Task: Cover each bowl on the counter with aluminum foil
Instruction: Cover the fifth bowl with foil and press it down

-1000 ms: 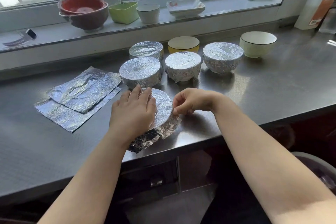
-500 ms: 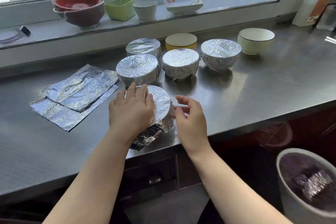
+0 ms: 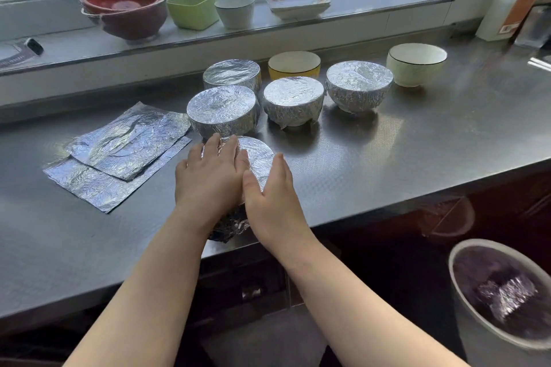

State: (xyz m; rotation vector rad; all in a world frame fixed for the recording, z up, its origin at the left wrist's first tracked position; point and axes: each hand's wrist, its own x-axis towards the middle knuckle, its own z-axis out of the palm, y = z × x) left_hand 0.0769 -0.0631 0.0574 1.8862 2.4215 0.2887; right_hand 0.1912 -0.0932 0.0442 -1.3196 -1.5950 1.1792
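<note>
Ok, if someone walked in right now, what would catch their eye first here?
Probably the two hands, left and right, pressing foil over a bowl at the counter's front edge. Just behind it sits a cluster of four wrapped bowls, with a yellow bowl and a white bowl uncovered at the back. Spare foil sheets lie to the left.

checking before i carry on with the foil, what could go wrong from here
1. The bowl being wrapped sits near the counter's front edge; with the left hand and right hand pressing on it, it might slide off.
2. Its foil is bunched at the near side, so hard pressing could tear it.
3. The yellow bowl sits behind covered bowls; reaching over could dent their foil.
</note>
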